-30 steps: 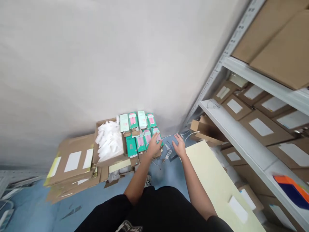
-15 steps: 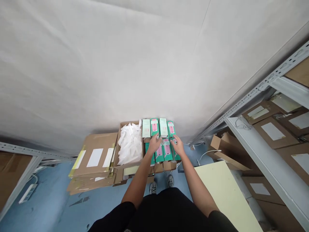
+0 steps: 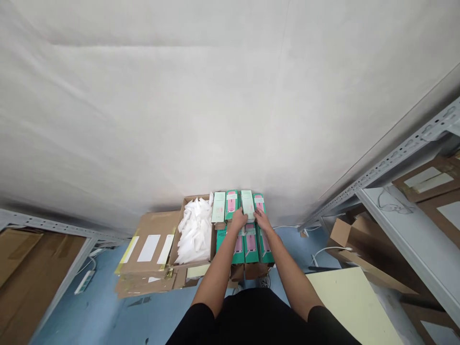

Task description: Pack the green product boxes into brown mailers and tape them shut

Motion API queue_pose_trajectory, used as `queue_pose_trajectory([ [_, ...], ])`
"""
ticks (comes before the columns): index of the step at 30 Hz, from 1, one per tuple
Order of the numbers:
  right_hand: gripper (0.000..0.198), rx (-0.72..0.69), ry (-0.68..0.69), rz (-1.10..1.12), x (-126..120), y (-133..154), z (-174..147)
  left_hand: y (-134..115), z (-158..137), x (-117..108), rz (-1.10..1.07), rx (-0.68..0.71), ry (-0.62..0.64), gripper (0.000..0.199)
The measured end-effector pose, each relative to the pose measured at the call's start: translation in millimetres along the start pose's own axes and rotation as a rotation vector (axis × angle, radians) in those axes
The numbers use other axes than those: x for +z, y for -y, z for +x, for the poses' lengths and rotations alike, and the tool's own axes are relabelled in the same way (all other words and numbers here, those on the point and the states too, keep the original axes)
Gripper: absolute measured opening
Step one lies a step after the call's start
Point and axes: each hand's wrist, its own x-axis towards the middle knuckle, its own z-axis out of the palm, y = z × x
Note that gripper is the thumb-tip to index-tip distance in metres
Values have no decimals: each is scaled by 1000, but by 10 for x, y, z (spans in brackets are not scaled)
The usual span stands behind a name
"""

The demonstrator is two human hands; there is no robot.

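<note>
A pale green box (image 3: 247, 200) stands in the back row of cartons against the wall. At its near end my left hand (image 3: 238, 220) is closed on the left side, with fingers curled. My right hand (image 3: 262, 221) presses against the same box from the right, its fingertips over the edge of a green-and-pink box (image 3: 259, 201). Another green-and-pink box (image 3: 232, 203) and another pale green box (image 3: 219, 206) stand to the left. Below my hands lie more green-and-pink boxes (image 3: 251, 243), partly covered by my wrists.
Left of the boxes is an open carton (image 3: 174, 249) filled with white packets (image 3: 196, 230). Flattened cardboard (image 3: 158, 225) is stacked farther left. A pale yellow board (image 3: 348, 299), an open brown carton (image 3: 373, 254) and grey shelving (image 3: 413, 225) stand on the right.
My hands have come closer together and closed in on the near end of the pale green box. The camera view has shifted, so the boxes appear lower in the picture.
</note>
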Motion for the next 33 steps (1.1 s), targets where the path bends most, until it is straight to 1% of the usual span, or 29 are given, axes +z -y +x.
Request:
queue_pose_trajectory([
  [3,58,41,12,15,96,-22,116,-5,-22,62,18,-17,-13,39],
  [5,60,42,28,19,120,-7,137,-14,-66,105,3,-9,-55,40],
  [7,63,34,58,39,113,22,119,-18,-123,136,-64,-8,-121,43],
  [9,66,29,79,62,93,62,70,-5,-185,148,-178,-16,-182,47],
  [12,69,17,83,98,74,148,-47,52,-280,122,-361,7,-228,52],
  [16,70,-63,72,143,83,343,-267,128,-420,36,-590,92,-234,54],
  [18,70,-116,54,150,75,473,-415,132,-511,-10,-648,152,-246,56],
  [21,70,-198,13,145,-3,655,-699,98,-667,-46,-656,268,-260,58],
  [23,69,-247,-31,138,-113,733,-927,58,-763,-21,-673,357,-225,56],
  [26,72,-296,-127,124,-359,764,-1306,-40,-884,127,-743,471,-83,56],
  [28,75,-304,-223,95,-561,742,-1568,-143,-972,304,-777,499,49,59],
  [30,75,-290,-335,57,-775,706,-1827,-274,-1089,520,-763,499,166,62],
  [33,75,-264,-474,40,-1092,640,-2205,-482,-1326,851,-691,523,277,63],
])
